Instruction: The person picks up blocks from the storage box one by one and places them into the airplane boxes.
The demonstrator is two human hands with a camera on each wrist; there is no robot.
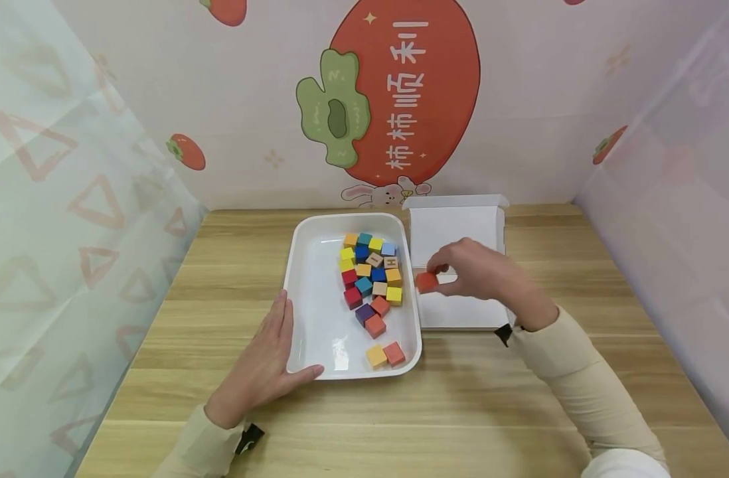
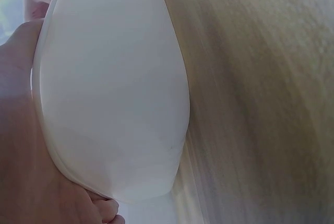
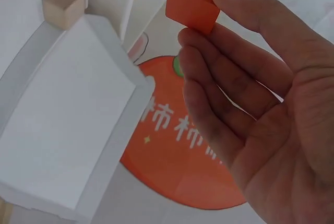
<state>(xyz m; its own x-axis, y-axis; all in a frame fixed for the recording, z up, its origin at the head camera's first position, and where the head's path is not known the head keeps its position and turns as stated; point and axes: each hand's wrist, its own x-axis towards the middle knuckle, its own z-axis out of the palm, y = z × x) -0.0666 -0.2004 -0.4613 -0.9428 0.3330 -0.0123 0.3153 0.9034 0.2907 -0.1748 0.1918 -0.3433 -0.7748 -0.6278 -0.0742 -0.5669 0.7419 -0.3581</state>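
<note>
Pinches 1 red block (image 1: 427, 282) in right hand (image 1: 471, 269), held out leftward, over left edge of box (image 1: 460, 232), just right of tray (image 1: 315, 299); rests straight-fingered left hand (image 1: 264, 362) against tray's left rim.

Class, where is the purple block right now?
In the head view, the purple block lies in the white tray, just right of centre, with a dark red block behind it to the left and an orange-red block in front to the right.
</note>
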